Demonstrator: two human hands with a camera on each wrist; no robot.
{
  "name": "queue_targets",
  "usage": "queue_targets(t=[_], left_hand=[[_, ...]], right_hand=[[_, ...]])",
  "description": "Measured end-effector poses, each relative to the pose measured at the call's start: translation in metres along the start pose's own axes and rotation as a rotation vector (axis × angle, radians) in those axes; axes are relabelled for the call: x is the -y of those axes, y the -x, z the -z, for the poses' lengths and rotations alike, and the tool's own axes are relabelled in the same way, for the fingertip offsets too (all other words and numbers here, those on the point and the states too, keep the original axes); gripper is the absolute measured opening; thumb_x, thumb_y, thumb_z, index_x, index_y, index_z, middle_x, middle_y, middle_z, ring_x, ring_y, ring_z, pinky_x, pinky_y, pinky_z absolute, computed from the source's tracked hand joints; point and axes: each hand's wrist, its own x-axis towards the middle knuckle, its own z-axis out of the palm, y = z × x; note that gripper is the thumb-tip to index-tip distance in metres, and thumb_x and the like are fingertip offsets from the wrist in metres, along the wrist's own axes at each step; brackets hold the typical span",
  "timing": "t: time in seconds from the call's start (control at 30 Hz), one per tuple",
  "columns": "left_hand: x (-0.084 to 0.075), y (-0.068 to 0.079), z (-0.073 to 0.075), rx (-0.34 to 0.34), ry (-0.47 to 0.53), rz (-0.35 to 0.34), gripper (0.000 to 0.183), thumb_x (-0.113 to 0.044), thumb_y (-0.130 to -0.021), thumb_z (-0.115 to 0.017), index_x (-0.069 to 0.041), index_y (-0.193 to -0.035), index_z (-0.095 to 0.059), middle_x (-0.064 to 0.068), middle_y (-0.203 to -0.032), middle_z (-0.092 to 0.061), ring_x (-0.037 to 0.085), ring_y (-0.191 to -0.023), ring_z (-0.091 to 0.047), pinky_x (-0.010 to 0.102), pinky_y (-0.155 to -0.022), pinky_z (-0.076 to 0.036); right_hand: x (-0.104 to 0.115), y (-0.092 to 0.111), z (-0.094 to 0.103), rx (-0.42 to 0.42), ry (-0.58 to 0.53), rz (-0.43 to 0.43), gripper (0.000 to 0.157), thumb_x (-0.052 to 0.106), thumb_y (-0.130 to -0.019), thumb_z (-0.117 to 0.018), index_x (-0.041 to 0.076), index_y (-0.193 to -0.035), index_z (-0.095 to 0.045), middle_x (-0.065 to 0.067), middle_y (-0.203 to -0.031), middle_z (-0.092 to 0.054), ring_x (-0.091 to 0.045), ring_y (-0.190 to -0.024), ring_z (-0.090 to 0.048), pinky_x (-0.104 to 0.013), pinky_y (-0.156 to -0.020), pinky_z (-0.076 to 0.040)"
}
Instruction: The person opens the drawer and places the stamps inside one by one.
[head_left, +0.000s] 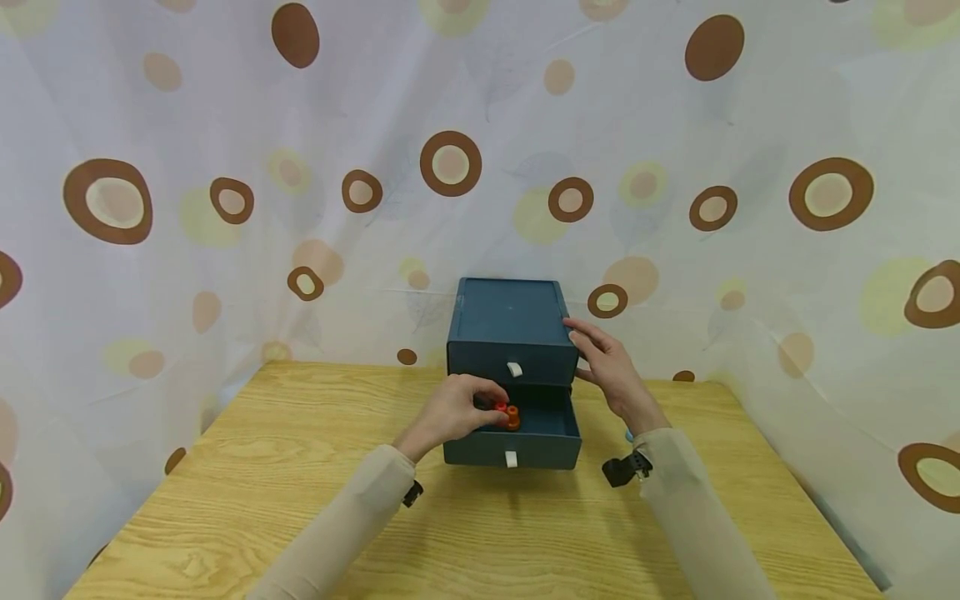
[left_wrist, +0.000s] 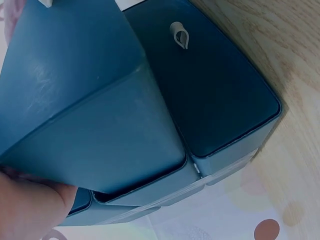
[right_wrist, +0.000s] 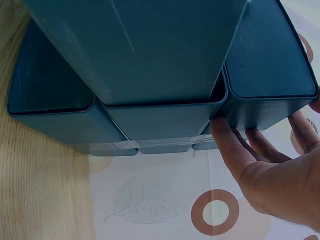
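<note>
A dark blue drawer cabinet (head_left: 512,312) stands against the patterned cloth, its middle drawer (head_left: 547,452) pulled out. My left hand (head_left: 453,410) reaches over this drawer's left side, thumb and fingers curled at small red and orange ring-topped pieces (head_left: 513,418). It pinches at the red one, partly hidden by the fingers. In the left wrist view only part of the left hand (left_wrist: 32,207) shows beside the drawer. My right hand (head_left: 611,367) rests along the cabinet's upper right side. Its fingers (right_wrist: 232,145) extend against the wall in the right wrist view.
The bottom drawer (left_wrist: 215,90) with a white pull tab is closed. A wooden table (head_left: 300,467) carries the cabinet, and the patterned cloth (head_left: 360,108) hangs right behind it. A small light-blue thing (head_left: 628,435) peeks out by the right wrist.
</note>
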Motion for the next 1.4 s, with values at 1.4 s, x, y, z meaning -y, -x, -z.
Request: queue_targets(t=[1.4], left_hand=[[0.004,0.008,0.003,-0.201,0.120,-0.108,0.007,-0.017,-0.092,-0.070,-0.015,-0.095,-0.076,-0.003,-0.088,-0.072,0.008,-0.070,-0.060,0.023,-0.066,-0.053]], right_hand=[[0.002,0.002,-0.001,0.005,0.000,0.011,0.051,0.040,-0.105,-0.044,0.019,-0.151,-0.039,-0.008,-0.163,-0.022,-0.037,-0.149,-0.023,-0.059,-0.111,-0.034]])
